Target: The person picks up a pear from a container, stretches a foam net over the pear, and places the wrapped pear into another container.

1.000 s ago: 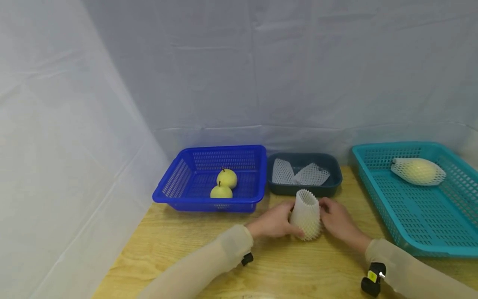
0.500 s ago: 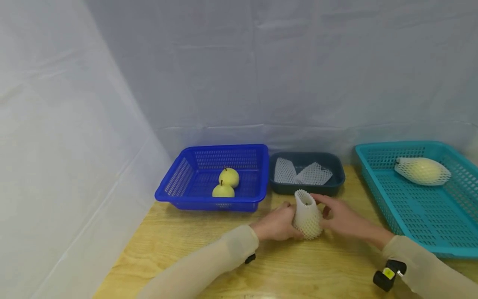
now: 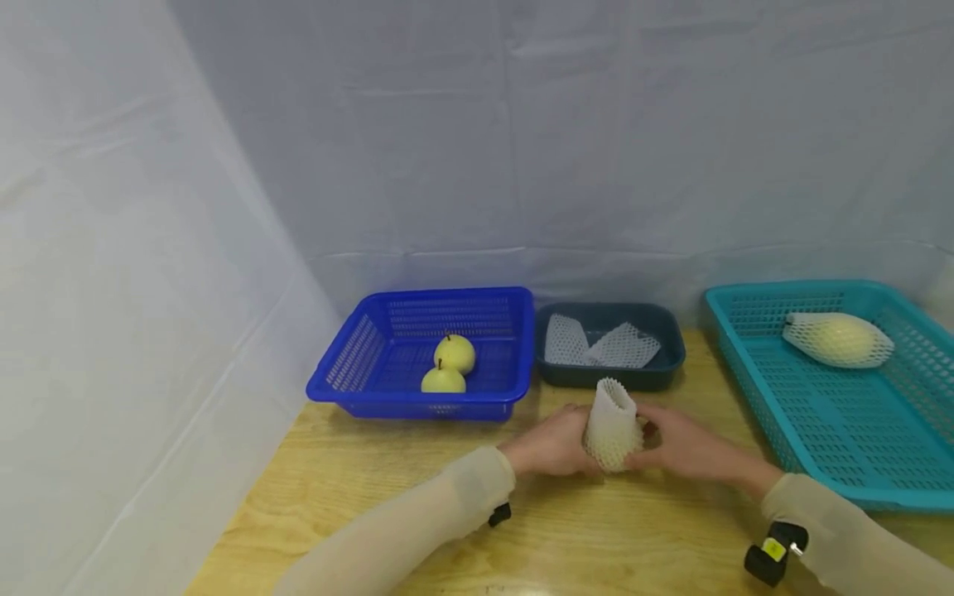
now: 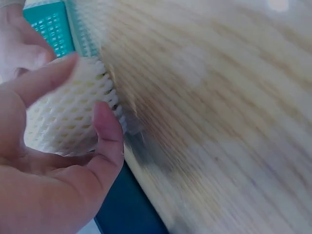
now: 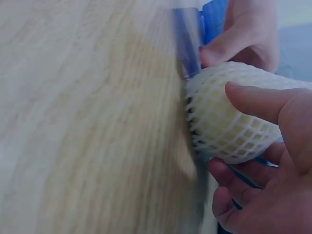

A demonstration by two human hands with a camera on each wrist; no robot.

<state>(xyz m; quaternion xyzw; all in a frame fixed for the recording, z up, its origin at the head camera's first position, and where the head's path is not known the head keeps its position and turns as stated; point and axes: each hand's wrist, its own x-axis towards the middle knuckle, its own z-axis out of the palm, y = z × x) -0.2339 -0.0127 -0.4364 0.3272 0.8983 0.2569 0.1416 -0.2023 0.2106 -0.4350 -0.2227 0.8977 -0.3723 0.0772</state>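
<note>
A yellow-green pear in a white foam net sleeve (image 3: 613,430) stands upright on the wooden table, the sleeve's open end pointing up. Yellow shows through the mesh in the right wrist view, where the netted pear (image 5: 219,119) bulges at its base. My left hand (image 3: 555,443) curves round its left side, thumb low at the front. From the right, my right hand (image 3: 681,443) holds the other side, its thumb across the near face and its fingers behind. In the left wrist view the left fingers (image 4: 108,129) wrap the mesh close to the tabletop.
Two bare pears (image 3: 455,356) lie in a blue basket (image 3: 417,399) at the left. Behind the hands, a dark green tray (image 3: 607,378) holds flat foam nets (image 3: 622,348). At the right, a teal basket (image 3: 835,422) contains a netted pear (image 3: 842,340).
My right hand went from the sleeve's right side up to its rim, then down round the pear's lower side. The left hand stayed in its hold; the sleeve's top shifted slightly.
</note>
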